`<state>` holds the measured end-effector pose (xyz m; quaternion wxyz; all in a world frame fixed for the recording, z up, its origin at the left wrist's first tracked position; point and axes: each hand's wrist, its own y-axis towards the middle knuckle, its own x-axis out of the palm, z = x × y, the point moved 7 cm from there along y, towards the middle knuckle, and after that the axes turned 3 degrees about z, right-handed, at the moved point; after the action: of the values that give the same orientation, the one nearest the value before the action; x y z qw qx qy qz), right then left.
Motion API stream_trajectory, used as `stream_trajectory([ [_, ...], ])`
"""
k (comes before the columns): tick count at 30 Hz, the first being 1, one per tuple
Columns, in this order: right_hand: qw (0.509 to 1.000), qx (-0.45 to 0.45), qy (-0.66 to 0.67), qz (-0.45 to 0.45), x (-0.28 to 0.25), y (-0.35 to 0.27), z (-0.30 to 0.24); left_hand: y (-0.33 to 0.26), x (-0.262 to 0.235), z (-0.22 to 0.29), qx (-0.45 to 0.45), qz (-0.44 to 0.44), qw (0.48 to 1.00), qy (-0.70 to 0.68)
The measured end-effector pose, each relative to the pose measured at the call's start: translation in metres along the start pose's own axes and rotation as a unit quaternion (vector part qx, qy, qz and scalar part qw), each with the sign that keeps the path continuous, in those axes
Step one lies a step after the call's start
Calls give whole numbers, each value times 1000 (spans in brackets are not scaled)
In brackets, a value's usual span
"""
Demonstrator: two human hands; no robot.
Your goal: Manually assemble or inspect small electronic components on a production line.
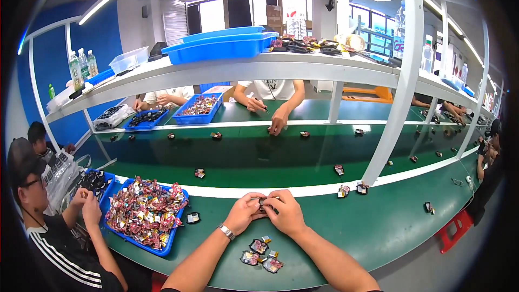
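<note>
Hands are meeting over the near edge of a green bench (378,221). The left hand (244,212), with a metal watch (226,231) on its wrist, is curling its fingers around one side of a small dark part (262,203), and the right hand (286,212) is closing on the other side, so both hands are pinching the same piece between thumbs and fingertips. The part is sitting just above the bench, in front of the white strip that is edging the conveyor belt (259,157).

Just below the hands, a small cluster of finished pieces (262,254) is lying on the bench, dark with bits of red and gold. To the person's left, a blue tray (174,233) heaped with shiny red and silver pieces is resting on the bench, and one loose dark piece (193,217) is lying just beside its right rim.

Scattered small parts are riding on the belt. A co-worker in a black shirt with white stripes (59,259) is sitting at the left, working with both hands raised. Across the belt, another person's hands (278,124) are touching a part on the far side, near a second blue tray (200,109). An overhead white shelf (227,70) is carrying blue bins.
</note>
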<state>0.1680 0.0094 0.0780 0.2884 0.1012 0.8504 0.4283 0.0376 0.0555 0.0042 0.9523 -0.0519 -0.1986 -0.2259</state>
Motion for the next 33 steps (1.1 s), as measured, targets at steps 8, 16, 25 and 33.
stream_trajectory([
  [8,997,-34,-62,-16,3,2,-2,-1,2,2,-8,14,1000,-2],
  [16,996,-44,-59,-43,7,2,-2,1,-2,-2,-9,7,1000,-10],
  [25,995,-55,-79,-29,11,1,-5,2,-6,-5,-11,18,1000,3],
  [33,995,-14,-97,-19,16,-2,1,3,-2,-2,2,45,999,26],
])
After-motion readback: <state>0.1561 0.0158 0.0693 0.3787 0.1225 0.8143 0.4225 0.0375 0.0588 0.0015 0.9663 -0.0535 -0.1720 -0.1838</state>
